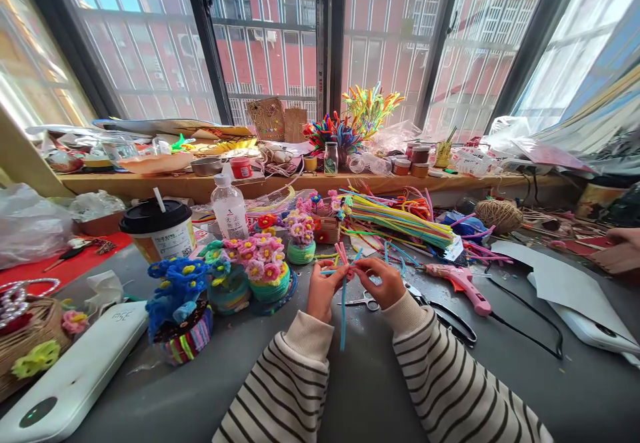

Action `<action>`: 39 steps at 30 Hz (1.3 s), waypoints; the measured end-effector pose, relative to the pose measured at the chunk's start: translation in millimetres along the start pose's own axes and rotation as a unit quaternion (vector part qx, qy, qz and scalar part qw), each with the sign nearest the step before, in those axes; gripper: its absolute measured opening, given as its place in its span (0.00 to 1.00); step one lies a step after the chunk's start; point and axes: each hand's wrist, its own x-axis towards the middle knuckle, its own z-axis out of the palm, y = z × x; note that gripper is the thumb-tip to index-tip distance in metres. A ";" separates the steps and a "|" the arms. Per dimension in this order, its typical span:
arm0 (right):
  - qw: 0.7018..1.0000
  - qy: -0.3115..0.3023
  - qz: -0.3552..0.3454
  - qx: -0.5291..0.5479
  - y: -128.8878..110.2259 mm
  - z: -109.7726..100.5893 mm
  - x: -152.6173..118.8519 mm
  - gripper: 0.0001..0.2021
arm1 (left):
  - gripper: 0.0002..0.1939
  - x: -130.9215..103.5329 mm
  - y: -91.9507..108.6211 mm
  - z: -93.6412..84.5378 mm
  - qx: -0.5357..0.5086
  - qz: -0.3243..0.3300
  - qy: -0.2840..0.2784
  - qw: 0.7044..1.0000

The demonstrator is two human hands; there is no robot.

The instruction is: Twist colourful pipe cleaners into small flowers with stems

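Pink and blue pipe cleaners (343,316) are crossed together between my hands above the grey table. My left hand (324,288) pinches them from the left, and one blue stem hangs down below its fingertips. From the right, my right hand (384,283) has its fingertips closed on the same bundle. Just beneath my hands lie small silver scissors (367,301), partly hidden. To the right rest black-handled pliers or shears (453,319) and a pink glue gun (465,283). Left of my hands stand pots of pink pipe-cleaner flowers (265,263).
A blue flower pot (180,303), a lidded cup (159,226) and a plastic bottle (230,209) stand at left. A white power bank (75,369) lies nearer. Behind are bundled pipe cleaners (405,219) and a twine ball (499,215). Another person's hand (623,249) shows at the right edge.
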 end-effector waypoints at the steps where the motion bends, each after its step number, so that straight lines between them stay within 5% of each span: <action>1: 0.998 0.006 0.042 0.036 0.6 -0.5 0.1 0.08 | 0.18 -0.5 0.5 0.3 -0.004 -0.004 0.000 1.000; 5: 0.976 -0.014 0.155 0.151 7.4 1.0 1.2 0.11 | 0.19 -2.3 1.7 2.1 -0.004 -0.012 -0.005 1.000; 10: 0.963 -0.020 0.178 0.202 14.5 8.6 1.1 0.13 | 0.21 -1.9 1.0 2.5 0.002 -0.016 -0.011 1.000; 23: 1.000 0.001 -0.018 -0.007 13.3 1.7 2.5 0.10 | 0.19 -1.5 0.8 0.5 0.007 -0.026 -0.017 0.999; 39: 0.942 0.027 -0.206 -0.264 2.9 0.7 0.4 0.08 | 0.20 2.4 -3.9 -0.9 -0.059 -0.040 -0.028 0.997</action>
